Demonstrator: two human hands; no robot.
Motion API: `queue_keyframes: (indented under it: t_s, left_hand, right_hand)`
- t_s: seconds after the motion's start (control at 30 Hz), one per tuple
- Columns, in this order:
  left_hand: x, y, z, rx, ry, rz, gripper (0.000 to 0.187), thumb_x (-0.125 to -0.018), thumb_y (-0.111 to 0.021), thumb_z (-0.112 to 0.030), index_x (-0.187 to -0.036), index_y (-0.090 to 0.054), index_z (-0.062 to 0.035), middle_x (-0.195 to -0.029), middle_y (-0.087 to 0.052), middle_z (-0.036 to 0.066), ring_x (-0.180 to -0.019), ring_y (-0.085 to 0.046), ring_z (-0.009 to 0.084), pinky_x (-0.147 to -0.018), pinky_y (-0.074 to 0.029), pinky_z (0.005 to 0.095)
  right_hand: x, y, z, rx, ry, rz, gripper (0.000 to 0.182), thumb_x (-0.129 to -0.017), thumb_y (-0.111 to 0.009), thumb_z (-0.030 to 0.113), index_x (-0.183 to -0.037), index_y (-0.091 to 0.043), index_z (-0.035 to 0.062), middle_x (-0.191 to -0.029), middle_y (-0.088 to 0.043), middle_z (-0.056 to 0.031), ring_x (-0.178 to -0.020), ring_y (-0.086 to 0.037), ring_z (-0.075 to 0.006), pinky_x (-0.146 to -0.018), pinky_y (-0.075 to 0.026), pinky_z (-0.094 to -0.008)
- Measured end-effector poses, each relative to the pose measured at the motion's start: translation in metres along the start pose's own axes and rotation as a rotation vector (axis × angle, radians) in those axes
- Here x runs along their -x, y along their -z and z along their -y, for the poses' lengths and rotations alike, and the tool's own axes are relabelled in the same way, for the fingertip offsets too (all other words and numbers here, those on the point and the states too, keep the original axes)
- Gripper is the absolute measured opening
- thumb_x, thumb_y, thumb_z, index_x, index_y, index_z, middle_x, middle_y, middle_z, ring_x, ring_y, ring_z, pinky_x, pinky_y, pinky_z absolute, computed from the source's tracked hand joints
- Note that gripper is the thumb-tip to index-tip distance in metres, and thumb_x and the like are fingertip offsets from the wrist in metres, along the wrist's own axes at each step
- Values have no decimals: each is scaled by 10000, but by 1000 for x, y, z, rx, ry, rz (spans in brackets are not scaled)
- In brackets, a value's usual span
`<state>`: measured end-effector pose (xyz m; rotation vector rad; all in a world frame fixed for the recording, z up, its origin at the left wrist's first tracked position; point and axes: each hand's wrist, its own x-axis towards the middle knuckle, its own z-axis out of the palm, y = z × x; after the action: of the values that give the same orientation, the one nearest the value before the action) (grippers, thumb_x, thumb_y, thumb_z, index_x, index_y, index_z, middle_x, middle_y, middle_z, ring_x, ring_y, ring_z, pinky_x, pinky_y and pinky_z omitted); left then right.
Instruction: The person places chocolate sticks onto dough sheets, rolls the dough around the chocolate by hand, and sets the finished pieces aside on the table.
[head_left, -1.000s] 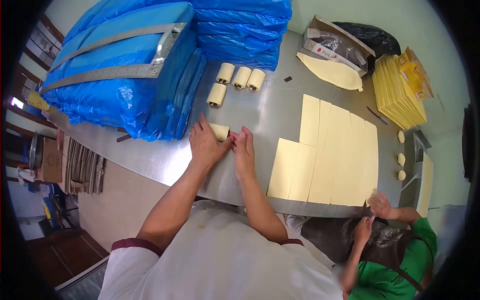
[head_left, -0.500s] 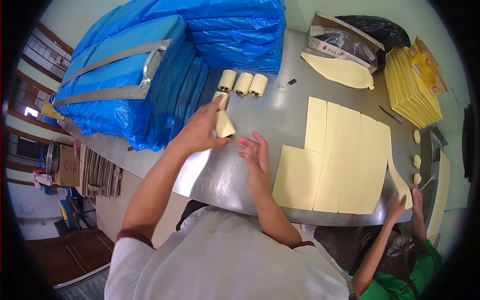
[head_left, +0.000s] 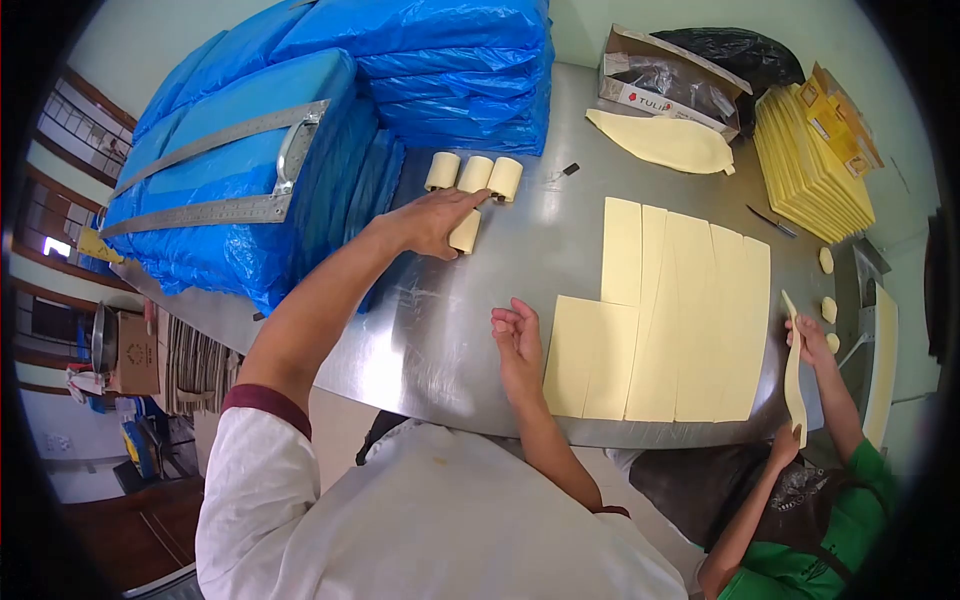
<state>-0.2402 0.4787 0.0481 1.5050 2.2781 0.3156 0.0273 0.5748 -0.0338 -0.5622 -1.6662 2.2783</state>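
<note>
My left hand (head_left: 437,222) reaches over the steel table with its fingers around a pale dough roll (head_left: 465,231), which rests on the tabletop. Just beyond its fingertips stand three more rolls in a row: a left one (head_left: 443,171), a middle one (head_left: 475,174) and a right one (head_left: 506,179). Dark filling shows at the end of the right one. My right hand (head_left: 518,350) hovers near the table's front edge, fingers loosely curled and holding nothing. Beside it lies a flat dough sheet (head_left: 690,320) cut into several long strips.
Blue plastic-wrapped stacks (head_left: 225,190) bear a metal frame (head_left: 225,215) on the left. A small dark piece (head_left: 571,169), a dough offcut (head_left: 660,142), a knife (head_left: 772,221) and a yellow stack (head_left: 808,165) lie farther back. At right, a co-worker's hands hold a dough strip (head_left: 792,385).
My left hand has moved forward and right with a roll, to just below the row. My right hand has lowered slightly. The co-worker's strip is now stretched between two separated hands.
</note>
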Motion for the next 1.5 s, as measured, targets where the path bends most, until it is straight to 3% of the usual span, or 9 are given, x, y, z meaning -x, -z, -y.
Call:
queue_keyframes:
  t_s: [0.57, 0.67, 0.77, 0.9, 1.07, 1.2, 1.37, 1.47, 1.5]
  left_hand:
    - [14, -7, 6, 127, 90, -68, 1039, -702, -807, -143, -1571, -247, -42, -1510, -433, 234, -1418, -400, 373, -1184, -323, 421]
    - [28, -27, -3, 153, 4, -577, 964, -732, -799, -170, -1552, -306, -52, -1479, -474, 214, -1383, -442, 385, -1167, -346, 434]
    - [81, -42, -49, 384, -11, -784, 814, -806, -765, -186, -1512, -380, -56, -1462, -492, 210, -1373, -452, 385, -1151, -359, 451]
    - [200, -82, -72, 459, -65, -491, 610, -869, -710, -174, -1432, -502, -62, -1429, -523, 198, -1327, -496, 372, -1120, -388, 460]
    - [340, -134, -45, 635, 290, -615, 479, -871, -692, -126, -1331, -597, -35, -1300, -618, 186, -1209, -586, 374, -1032, -469, 431]
    - [409, -159, -35, 590, 451, -949, 377, -870, -680, -76, -1240, -646, -13, -1171, -681, 176, -1089, -654, 349, -960, -509, 401]
    - [442, -191, -38, 759, 526, -1071, 363, -879, -672, -69, -1237, -646, -10, -1157, -685, 169, -1079, -661, 305, -953, -502, 368]
    - [451, -208, -38, 838, 551, -1090, 343, -884, -663, -63, -1219, -652, 6, -1139, -690, 164, -1070, -667, 284, -954, -499, 357]
    - [453, -215, -37, 853, 546, -1109, 341, -882, -663, -60, -1217, -654, 6, -1132, -693, 162, -1072, -667, 276, -955, -500, 360]
  right_hand:
    - [5, -6, -8, 155, 88, -72, 426, -1017, -580, 109, -1394, -424, -12, -1205, -607, -123, -1101, -580, -171, -999, -458, -295]
    - [6, -9, -6, 157, 109, -98, 389, -1017, -571, 80, -1378, -448, -1, -1194, -621, -111, -1118, -588, -176, -1009, -463, -303]
    - [7, -12, -8, 173, 123, -130, 353, -1017, -573, 82, -1351, -490, 2, -1196, -631, -104, -1107, -593, -166, -994, -468, -298]
    - [14, -30, -13, 260, 140, -157, 267, -1004, -605, 110, -1250, -591, 6, -1139, -658, -82, -1055, -606, -141, -945, -482, -288]
    - [39, -110, -7, 583, 270, 119, 197, -955, -645, 95, -1133, -673, 17, -1072, -692, -101, -999, -650, -201, -869, -524, -331]
    - [51, -216, -13, 746, 632, 664, 238, -885, -665, 60, -1119, -683, 16, -1127, -680, -165, -1019, -640, -372, -892, -518, -429]
    - [22, -340, -47, 978, 836, 800, 243, -893, -602, 46, -1118, -685, 3, -1190, -669, -177, -1144, -603, -359, -982, -469, -460]
    - [-9, -376, -91, 1177, 1041, 794, 299, -892, -576, 56, -1167, -679, -2, -1233, -657, -181, -1158, -602, -348, -966, -468, -469]
    - [-13, -380, -93, 1253, 997, 864, 333, -895, -566, 77, -1203, -669, 0, -1263, -641, -182, -1171, -585, -339, -967, -458, -467]
